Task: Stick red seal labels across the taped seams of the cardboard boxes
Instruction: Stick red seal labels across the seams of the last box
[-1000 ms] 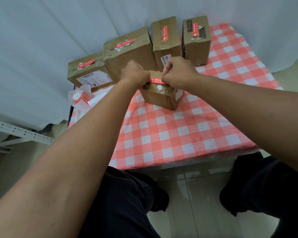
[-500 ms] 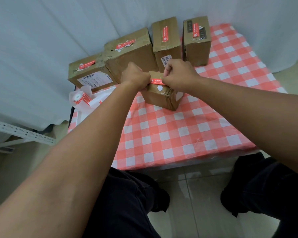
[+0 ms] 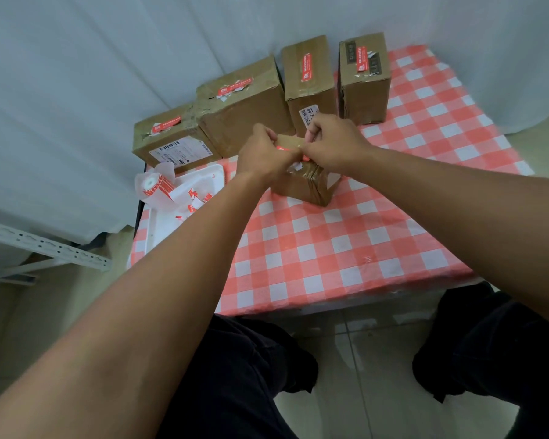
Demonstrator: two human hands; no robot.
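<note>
At the grip, both hands, left (image 3: 264,152) and right (image 3: 336,144), pinched a label (image 3: 282,148) onto the small box (image 3: 305,182); thin, floppy, sticky, best held by its ends. Behind the grip, four sealed boxes (image 3: 308,79) crowded close; open cloth (image 3: 314,248) lay nearer.

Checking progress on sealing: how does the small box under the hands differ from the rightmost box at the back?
The small box sits near the table's middle, hands on it, its red label mostly hidden. The rightmost box stands untouched at the back, its label fully visible. Both are brown taped cardboard.
</note>
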